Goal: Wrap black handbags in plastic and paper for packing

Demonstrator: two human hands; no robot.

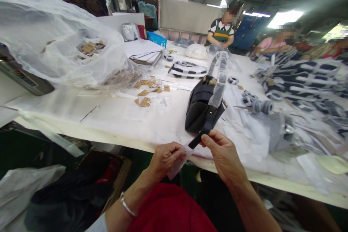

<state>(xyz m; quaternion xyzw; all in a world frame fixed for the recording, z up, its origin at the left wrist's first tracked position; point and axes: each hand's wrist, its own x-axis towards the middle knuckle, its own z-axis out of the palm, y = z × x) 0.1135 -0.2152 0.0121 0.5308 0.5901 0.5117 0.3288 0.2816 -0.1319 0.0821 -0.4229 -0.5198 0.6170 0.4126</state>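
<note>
A black handbag (202,98) stands near the front edge of the white table, just beyond my hands. Its black strap (202,136) reaches toward me, and my right hand (221,150) pinches it close to the end between thumb and fingers. Closed on a thin, whitish translucent wrapping sheet (178,166), my left hand (167,157) is beside the strap's tip. Part of the sheet hangs below the left fingers, over the table edge. The bag's upper handle (220,76) is covered in clear wrapping and rises behind it.
Brown tags (144,101) lie left of the bag, beside a large clear plastic bag (62,43) holding more. Rolls of tape (262,107) and many black-and-white wrapped pieces (307,76) fill the right. A co-worker (221,30) stands at the far side; others sit at right.
</note>
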